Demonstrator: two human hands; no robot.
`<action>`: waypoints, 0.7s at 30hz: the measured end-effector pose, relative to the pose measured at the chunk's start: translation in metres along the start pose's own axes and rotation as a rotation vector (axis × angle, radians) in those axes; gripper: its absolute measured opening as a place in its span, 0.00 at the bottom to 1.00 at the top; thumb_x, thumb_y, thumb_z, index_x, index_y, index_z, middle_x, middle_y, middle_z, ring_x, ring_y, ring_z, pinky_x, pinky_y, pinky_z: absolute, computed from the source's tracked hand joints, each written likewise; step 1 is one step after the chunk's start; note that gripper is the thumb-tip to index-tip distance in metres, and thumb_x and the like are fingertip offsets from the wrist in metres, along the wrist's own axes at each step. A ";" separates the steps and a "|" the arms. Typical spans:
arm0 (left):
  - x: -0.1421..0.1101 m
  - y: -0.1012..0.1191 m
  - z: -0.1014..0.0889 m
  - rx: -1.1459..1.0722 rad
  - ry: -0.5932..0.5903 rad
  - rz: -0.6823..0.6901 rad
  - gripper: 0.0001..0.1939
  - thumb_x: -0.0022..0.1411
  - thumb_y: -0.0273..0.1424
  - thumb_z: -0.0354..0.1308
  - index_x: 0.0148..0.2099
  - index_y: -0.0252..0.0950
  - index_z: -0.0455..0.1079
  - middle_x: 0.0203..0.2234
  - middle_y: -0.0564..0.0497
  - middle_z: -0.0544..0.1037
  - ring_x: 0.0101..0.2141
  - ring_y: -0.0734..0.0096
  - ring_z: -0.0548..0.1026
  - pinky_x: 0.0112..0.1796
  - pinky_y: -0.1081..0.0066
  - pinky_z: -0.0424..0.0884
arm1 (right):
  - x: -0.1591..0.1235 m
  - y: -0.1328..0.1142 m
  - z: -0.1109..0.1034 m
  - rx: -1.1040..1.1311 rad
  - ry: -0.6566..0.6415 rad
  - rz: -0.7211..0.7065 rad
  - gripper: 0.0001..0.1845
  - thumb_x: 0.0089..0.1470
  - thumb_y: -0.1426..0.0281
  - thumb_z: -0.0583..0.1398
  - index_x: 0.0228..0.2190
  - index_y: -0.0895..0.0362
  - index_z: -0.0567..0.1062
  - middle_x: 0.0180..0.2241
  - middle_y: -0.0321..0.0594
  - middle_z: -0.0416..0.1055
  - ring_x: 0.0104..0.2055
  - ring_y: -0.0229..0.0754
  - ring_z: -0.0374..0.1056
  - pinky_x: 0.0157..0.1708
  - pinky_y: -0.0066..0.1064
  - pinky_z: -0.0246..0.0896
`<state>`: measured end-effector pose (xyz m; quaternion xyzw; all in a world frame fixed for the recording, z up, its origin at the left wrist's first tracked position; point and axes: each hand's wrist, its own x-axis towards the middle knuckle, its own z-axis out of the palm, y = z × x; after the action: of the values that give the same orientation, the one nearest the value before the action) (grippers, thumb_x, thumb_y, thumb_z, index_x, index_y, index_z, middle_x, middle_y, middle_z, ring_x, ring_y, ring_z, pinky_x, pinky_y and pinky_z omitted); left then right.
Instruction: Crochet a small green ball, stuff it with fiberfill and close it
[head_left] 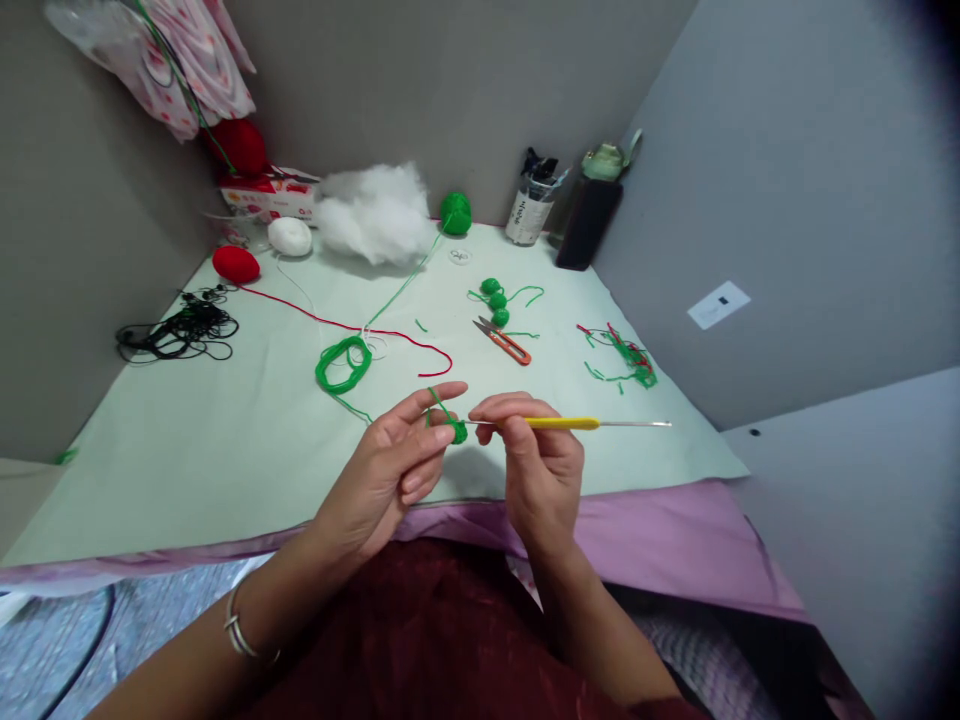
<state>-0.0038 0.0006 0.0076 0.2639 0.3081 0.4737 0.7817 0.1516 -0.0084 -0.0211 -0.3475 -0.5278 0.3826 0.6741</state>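
My left hand (401,455) pinches a small green crochet piece (459,432) between thumb and fingers, with green yarn looped up over the raised index finger. In my right hand (540,460) is a crochet hook with a yellow handle (566,423), held like a pen. Its thin metal tip meets the green piece, and its other metal end points right. A wound loop of green yarn (343,365) lies beyond my left hand. From it, one strand leads toward that hand. Another strand runs back to a green yarn ball (455,213).
Orange thread snips (506,342) lie beyond my right hand, near small green crocheted balls (495,300). Yarn scraps (630,360) are at the right, black cord (187,328) at the left. White stuffing (375,215), a pen holder (529,210) and a dark bottle (590,215) stand along the back.
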 end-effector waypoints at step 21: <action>-0.001 -0.011 0.003 0.097 0.075 0.050 0.22 0.59 0.29 0.73 0.56 0.38 0.80 0.24 0.59 0.69 0.16 0.88 0.57 0.18 0.83 0.57 | -0.010 0.003 0.003 -0.554 -0.059 -0.390 0.13 0.65 0.75 0.63 0.47 0.49 0.83 0.41 0.43 0.80 0.42 0.43 0.77 0.39 0.36 0.75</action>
<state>0.0045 -0.0055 0.0019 0.2910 0.3531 0.4871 0.7439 0.1472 -0.0157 -0.0274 -0.3987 -0.6875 0.0981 0.5989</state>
